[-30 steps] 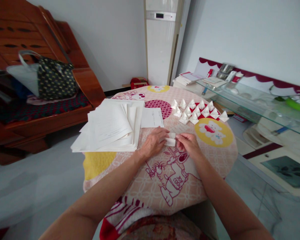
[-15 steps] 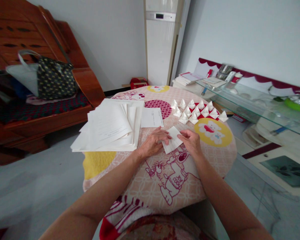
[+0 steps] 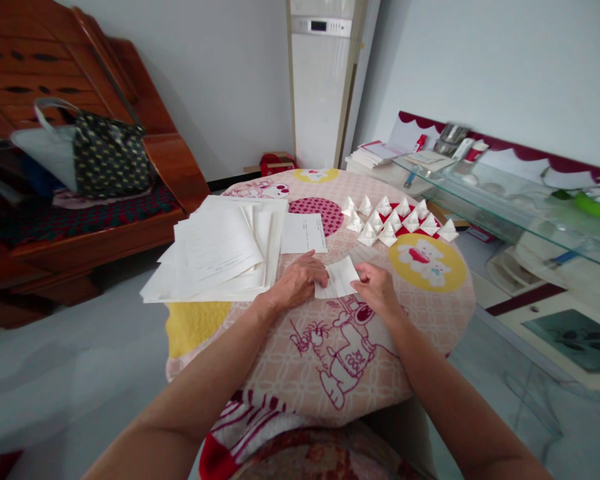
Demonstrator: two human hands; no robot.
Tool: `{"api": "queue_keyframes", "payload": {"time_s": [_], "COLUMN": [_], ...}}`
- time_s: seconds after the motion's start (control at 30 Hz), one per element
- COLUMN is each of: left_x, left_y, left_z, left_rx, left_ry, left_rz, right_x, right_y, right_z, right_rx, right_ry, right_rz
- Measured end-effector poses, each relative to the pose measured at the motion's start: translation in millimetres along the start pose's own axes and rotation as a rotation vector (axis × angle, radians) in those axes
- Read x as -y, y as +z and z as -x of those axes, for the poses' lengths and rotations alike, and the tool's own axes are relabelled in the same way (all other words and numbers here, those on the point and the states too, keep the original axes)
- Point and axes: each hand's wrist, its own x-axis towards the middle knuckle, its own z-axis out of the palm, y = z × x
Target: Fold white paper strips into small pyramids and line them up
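Pinching with right hand point(image 3: 375, 287): narrow grip is holding right edge of small paper point(image 3: 339, 277).
Touching with left hand point(image 3: 300, 280): fingers are resting at left edge; can't tell grip opening.
Paper: sitting between both hands, over table point(image 3: 290, 373).

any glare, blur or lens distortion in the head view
Head view: wooden bench and glass shelf slant, likely wide-angle distortion; head view: pale sheen on the glass shelf; head view: fine detail on held paper and paper stack is soft.

A small white paper sheet point(image 3: 338, 276), four-sided and faintly creased, is spread open slightly askew, well in from the near edge of the bench point(image 3: 433, 327).
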Motion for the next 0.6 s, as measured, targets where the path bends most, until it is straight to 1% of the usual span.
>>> {"api": "queue_keyframes", "payload": {"time_s": [0.13, 0.2, 0.23, 0.3, 0.37, 0.4, 0.47, 0.53, 0.6], "left_x": [5, 5, 5, 5, 4, 4, 5, 5, 7], "left_y": [-0.1, -1.4, -2.1, -3.4, -3.9, -3.7, -3.2, -3.5, -5.5], "left_z": [1, 1, 1, 2, 2, 2, 3, 3, 5], "left_rx": [-0.031, -0.007, 0.009, 0.031, 0.045, 0.052, 0.059, 0.05, 0.047], "left_ry": [-0.009, -0.009, -0.011, -0.012, 0.0, 0.007, 0.004, -0.023, -0.051], "left_rz": [0.033, 0.053, 0.058, 0.065, 0.07, 0.077, 0.097, 0.118, 0.141], "right_x": [1, 3, 5, 7, 8, 7, 5, 2, 0], "right_y": [-2, -3, -3, -3, -2, -1, 2, 5, 5], "right_z": [4, 8, 11, 15, 18, 19, 18, 17, 16], "right_rx": [0.084, 0.08, 0.061, 0.025, 0.038, 0.076, 0.192, 0.305, 0.358], "right_ry": [-0.031, -0.079, -0.138, -0.311, -0.483, -0.55, -0.638, -0.687, -0.711], "right_rz": [0.143, 0.271, 0.34, 0.45, 0.504, 0.514, 0.516, 0.509, 0.503]}}
